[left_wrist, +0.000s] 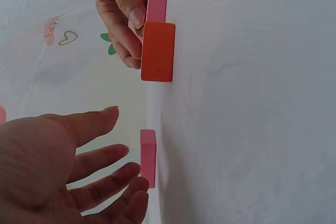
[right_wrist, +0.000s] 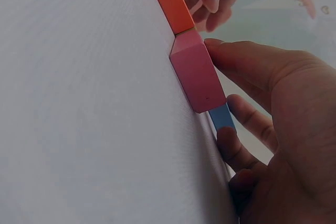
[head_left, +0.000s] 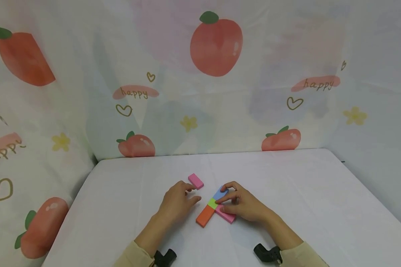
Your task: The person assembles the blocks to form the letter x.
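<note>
An orange block (head_left: 205, 216), a small green block (head_left: 212, 203), a blue block (head_left: 219, 193) and a pink block (head_left: 225, 214) lie joined on the table. Orange, green and blue run in one line; the pink one branches off toward the right. My right hand (head_left: 245, 204) rests over them, thumb at the pink block, other fingertips on or beside the green and blue ones. A second pink block (head_left: 195, 181) lies apart, farther back. Beside it is my left hand (head_left: 178, 200), fingers spread and holding nothing. In the left wrist view its fingertips come close to that pink block (left_wrist: 148, 158); contact is unclear.
The white table (head_left: 287, 178) reaches back to a curtain (head_left: 220, 111) printed with fruit, hearts and flowers. Fabric also hangs at the left and right sides. A black strap piece (head_left: 267, 253) sits at each wrist.
</note>
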A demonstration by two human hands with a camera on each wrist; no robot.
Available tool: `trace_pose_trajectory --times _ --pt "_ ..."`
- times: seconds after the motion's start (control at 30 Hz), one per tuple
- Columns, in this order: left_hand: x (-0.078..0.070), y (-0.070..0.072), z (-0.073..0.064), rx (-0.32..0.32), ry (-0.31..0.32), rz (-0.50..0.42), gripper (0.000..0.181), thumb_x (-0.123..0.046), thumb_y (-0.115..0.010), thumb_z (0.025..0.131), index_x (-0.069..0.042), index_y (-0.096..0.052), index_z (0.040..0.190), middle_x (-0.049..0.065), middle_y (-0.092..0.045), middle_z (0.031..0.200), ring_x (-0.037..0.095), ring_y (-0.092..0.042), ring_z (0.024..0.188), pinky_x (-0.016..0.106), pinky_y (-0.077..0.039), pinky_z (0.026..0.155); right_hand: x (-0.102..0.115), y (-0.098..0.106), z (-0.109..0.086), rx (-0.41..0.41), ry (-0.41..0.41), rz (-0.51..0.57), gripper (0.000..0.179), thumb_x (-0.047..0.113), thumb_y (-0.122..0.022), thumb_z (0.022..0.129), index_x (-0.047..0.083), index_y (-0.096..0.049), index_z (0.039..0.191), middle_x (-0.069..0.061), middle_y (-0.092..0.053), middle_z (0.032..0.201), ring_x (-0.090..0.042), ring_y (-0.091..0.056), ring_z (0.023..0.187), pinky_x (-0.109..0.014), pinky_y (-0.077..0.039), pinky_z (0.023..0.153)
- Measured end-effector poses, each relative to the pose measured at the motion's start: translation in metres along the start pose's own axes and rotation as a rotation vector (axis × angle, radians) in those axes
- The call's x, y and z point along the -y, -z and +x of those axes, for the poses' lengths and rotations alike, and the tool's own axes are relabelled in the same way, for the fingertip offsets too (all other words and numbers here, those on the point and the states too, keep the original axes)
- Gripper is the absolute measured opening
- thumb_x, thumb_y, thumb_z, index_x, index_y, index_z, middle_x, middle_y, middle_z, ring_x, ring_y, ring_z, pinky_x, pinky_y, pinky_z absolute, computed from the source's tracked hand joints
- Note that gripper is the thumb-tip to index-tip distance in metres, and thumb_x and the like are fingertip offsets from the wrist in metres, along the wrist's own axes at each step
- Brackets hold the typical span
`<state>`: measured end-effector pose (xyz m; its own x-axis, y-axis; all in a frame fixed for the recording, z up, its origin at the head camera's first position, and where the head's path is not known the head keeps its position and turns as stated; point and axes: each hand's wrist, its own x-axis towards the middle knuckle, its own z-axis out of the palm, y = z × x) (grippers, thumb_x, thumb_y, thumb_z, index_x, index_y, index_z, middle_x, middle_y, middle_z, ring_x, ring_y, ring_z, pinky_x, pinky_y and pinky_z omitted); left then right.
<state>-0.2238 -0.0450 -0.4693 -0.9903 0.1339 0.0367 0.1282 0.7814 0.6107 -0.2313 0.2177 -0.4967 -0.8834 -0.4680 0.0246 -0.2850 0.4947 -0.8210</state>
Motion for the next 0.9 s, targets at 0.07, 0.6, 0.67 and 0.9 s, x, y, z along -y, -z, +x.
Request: trace_pose_trajectory --times 0.07,0.6,0.67,0.9 --pt "0.001 0.002 0.002 -0.011 0.001 -0.002 0.041 -0.033 -0.083 0.089 -0.014 -0.074 0.123 0.004 -0.067 0.114 0.02 -0.065 0.101 0.038 -0.057 0.085 0.0 0.0 0.0 0.0 -0.002 -0.002 0.017 0.03 -0.08 0.091 0.031 -0.081 0.108 0.002 -0.051 0.139 -0.024 -0.05 0.121 -0.029 -0.043 0.095" --pt "0.01 0.003 0.026 -0.066 -0.014 -0.015 0.036 -0.03 -0.077 0.094 -0.015 -0.072 0.126 0.01 -0.067 0.129 0.029 -0.062 0.125 0.048 -0.053 0.104 0.001 0.0 0.001 -0.003 0.008 -0.006 0.018 0.029 -0.08 0.091 0.031 -0.081 0.109 0.0 -0.052 0.137 -0.024 -0.048 0.123 -0.028 -0.042 0.094" --pt "0.012 0.002 0.029 -0.064 -0.014 -0.017 0.036 -0.029 -0.077 0.094 -0.015 -0.072 0.127 0.009 -0.067 0.129 0.028 -0.063 0.125 0.047 -0.054 0.104 0.001 -0.001 0.001 -0.003 0.005 -0.003 0.018 0.029 -0.08 0.091 0.032 -0.081 0.108 0.0 -0.051 0.137 -0.024 -0.048 0.124 -0.028 -0.042 0.095" --pt "0.017 0.003 0.039 -0.059 -0.042 -0.025 0.034 -0.027 -0.075 0.096 -0.017 -0.072 0.128 0.007 -0.067 0.13 0.028 -0.062 0.125 0.047 -0.053 0.105 0.002 -0.002 0.001 -0.003 -0.003 0.01 0.018 0.029 -0.08 0.091 0.032 -0.081 0.108 0.0 -0.051 0.138 -0.025 -0.049 0.12 -0.029 -0.042 0.094"
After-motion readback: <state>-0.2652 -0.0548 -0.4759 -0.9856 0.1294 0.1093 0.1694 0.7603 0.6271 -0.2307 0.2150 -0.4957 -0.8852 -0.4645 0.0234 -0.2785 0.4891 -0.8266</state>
